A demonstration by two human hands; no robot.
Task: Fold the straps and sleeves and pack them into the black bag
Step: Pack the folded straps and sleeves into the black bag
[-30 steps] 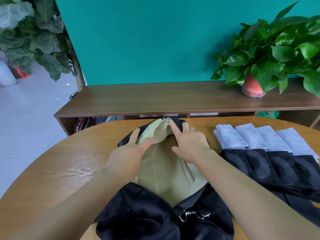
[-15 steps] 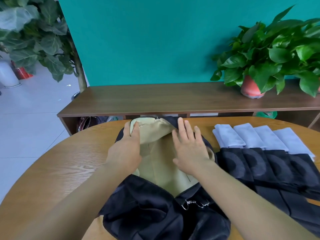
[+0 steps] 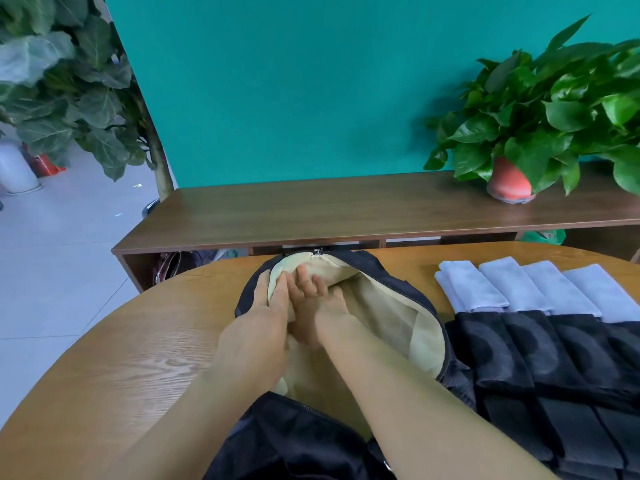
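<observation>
Nothing is seen packed yet: the black bag (image 3: pixel 294 441) is spread open on the table (image 3: pixel 138 358), with only its beige lining (image 3: pixel 398 317) shown inside. Right of the bag, the black straps (image 3: pixel 519 348) are laid folded in a row, and beyond them four pale sleeves (image 3: pixel 519 289) are lined up folded. Folding is judged done; all packing is left. The bag's far-left rim is pinched by the left hand (image 3: pixel 263 327). The right hand (image 3: pixel 318 303) is spread flat inside the mouth, with nothing held.
</observation>
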